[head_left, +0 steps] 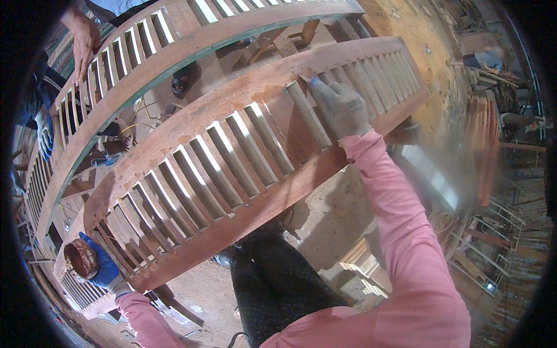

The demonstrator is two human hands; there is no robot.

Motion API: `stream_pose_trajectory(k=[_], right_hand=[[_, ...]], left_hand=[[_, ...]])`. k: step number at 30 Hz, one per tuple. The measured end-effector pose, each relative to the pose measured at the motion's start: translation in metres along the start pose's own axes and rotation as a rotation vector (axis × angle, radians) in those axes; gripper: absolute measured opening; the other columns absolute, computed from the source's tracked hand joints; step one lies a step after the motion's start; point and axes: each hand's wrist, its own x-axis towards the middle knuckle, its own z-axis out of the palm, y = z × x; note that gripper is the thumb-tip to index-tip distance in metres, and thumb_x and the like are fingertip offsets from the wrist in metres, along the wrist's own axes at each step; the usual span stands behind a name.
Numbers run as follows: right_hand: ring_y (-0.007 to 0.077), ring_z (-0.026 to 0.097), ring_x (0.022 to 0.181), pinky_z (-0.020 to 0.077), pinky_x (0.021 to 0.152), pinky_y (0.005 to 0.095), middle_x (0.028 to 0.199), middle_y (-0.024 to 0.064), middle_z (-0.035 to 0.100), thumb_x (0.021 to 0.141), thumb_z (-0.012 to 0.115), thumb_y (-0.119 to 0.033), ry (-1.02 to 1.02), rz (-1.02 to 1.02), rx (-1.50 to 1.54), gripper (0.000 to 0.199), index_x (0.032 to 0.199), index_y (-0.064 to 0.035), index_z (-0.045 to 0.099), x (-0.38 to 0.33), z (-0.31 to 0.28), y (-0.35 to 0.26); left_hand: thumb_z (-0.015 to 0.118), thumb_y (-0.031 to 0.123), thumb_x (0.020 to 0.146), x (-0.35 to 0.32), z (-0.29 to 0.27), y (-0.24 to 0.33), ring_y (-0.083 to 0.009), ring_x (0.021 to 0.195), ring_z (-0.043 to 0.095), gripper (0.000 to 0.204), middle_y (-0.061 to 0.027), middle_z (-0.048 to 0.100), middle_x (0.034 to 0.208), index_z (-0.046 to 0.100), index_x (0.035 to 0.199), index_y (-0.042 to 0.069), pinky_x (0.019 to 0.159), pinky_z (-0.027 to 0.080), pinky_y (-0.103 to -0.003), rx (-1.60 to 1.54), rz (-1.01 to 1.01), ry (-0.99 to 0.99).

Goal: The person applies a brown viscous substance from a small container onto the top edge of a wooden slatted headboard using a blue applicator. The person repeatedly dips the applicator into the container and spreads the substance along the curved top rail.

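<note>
The right hand, gloved grey, presses flat with fingers spread on a slat of the shutter, while the left hand, gloved blue, grips a rusty tin at the shutter's near left end. The shutter runs long from lower left to upper right, so the right hand sits nearer its middle; a second shutter lies beyond, with another person's hand on it.

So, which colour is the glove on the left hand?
Blue; the left hand holds a small round rusty-brown can. Seen best in the head view.
</note>
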Motion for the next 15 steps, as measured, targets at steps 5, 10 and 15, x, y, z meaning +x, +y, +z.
stream_pose_trajectory(k=[5,10,15], right_hand=[[0.0346,0.072,0.099,0.0573,0.084,0.0437,0.113,0.0125,0.074,0.097,0.068,-0.017,-0.022,0.129,0.107,0.034,0.13,-0.0137,0.072,0.002,-0.012,-0.021],[0.036,0.072,0.096,0.0576,0.081,0.0452,0.111,0.0127,0.075,0.096,0.069,-0.022,0.05,0.153,0.033,0.03,0.124,-0.0154,0.075,0.01,0.006,0.019],[0.0342,0.074,0.096,0.0586,0.082,0.0424,0.11,0.0155,0.075,0.095,0.069,-0.015,0.076,0.172,0.3,0.032,0.127,-0.0084,0.073,-0.008,-0.011,0.006]], left_hand=[[0.059,0.044,0.104,0.004,-0.007,-0.007,-0.0381,0.132,0.055,0.068,-0.0215,0.06,0.138,0.045,0.146,-0.009,0.117,0.041,-0.051,0.075,0.02,0.031],[0.056,0.045,0.105,0.013,-0.012,0.006,-0.0375,0.132,0.055,0.069,-0.0207,0.059,0.14,0.043,0.148,-0.008,0.117,0.041,-0.05,0.283,0.112,0.108],[0.055,0.044,0.105,0.003,-0.006,0.002,-0.0368,0.13,0.057,0.063,-0.0175,0.06,0.141,0.046,0.149,-0.001,0.111,0.045,-0.051,-0.053,-0.005,0.03]])
